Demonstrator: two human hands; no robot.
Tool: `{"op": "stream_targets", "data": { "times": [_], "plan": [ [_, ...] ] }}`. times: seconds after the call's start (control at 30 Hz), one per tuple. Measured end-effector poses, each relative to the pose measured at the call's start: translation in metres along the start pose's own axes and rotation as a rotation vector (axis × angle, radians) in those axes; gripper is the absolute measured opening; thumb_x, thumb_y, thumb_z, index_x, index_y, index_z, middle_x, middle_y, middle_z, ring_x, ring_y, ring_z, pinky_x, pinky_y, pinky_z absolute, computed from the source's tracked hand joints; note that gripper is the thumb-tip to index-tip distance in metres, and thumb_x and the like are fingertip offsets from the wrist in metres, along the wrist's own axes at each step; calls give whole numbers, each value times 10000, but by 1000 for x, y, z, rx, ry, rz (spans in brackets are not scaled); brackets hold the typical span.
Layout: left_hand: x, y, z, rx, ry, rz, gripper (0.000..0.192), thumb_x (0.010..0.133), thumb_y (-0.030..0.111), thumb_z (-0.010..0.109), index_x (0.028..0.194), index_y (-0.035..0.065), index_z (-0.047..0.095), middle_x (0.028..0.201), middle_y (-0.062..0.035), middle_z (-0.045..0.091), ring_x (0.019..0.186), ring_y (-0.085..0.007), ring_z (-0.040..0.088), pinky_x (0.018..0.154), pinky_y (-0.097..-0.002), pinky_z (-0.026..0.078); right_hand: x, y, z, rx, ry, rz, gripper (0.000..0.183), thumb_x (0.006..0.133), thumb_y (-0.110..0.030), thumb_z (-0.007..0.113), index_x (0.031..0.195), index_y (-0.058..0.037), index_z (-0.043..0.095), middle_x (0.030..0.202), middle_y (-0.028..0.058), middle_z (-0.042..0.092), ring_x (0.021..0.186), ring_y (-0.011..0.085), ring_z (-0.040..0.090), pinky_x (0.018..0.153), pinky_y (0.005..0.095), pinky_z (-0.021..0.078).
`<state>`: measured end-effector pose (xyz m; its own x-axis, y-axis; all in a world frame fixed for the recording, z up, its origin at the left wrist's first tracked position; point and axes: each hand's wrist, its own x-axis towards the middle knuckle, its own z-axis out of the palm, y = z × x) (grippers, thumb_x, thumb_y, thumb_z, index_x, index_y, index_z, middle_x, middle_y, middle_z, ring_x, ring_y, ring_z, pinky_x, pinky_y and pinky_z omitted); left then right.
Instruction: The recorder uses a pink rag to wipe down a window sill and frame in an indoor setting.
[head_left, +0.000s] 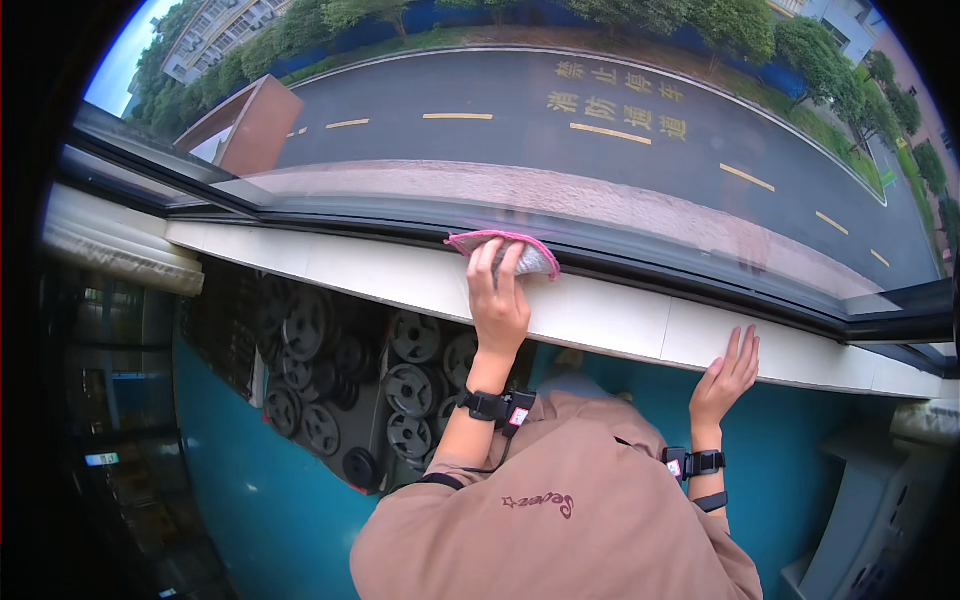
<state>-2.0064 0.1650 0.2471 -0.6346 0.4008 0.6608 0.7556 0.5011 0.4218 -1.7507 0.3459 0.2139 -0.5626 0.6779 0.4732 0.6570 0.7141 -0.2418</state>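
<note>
My left hand (499, 296) holds a grey cleaning cloth with a pink edge (534, 259) against the black window frame, where it meets the white tiled windowsill (600, 311). Part of the cloth lies hidden under my fingers. To the right, my right hand (731, 371) rests on the sill's near edge with its fingers stretched out and nothing held. Beyond the sill stands the window pane (480, 214), with a road outside. A strap with a small black device sits on each wrist.
Black weight plates (411, 390) stand on racks below the sill at the left, above a blue floor (247, 480). A pale rolled object (124, 240) is at the sill's left end. At the lower right is a grey machine (855, 510).
</note>
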Motion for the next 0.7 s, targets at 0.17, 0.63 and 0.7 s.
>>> {"op": "stream_targets", "data": {
  "times": [0.17,0.63,0.7],
  "plan": [
    [31,-106,-38,161,282,-219,324,797,-80,396,1074,-9,548,1129,-172,529,1070,-365,505,914,-414,390,2,1,4,-9,13,25,472,881,-151,328,1333,-67,432,1428,113,355,1326,301,300,1072,465,178],
    [42,-118,-48,88,286,-226,298,724,-97,430,942,16,598,1023,-127,556,987,-321,519,874,-405,398,1,4,6,-47,79,22,460,905,-190,296,1326,-97,456,1408,85,394,1318,288,318,1078,462,183],
    [31,-78,-40,0,172,-174,324,724,-89,444,993,16,592,1063,-130,541,1031,-327,502,898,-399,386,0,6,6,-57,85,18,458,906,-189,293,1319,-93,465,1403,85,402,1313,287,326,1078,457,187]
  ]
}}
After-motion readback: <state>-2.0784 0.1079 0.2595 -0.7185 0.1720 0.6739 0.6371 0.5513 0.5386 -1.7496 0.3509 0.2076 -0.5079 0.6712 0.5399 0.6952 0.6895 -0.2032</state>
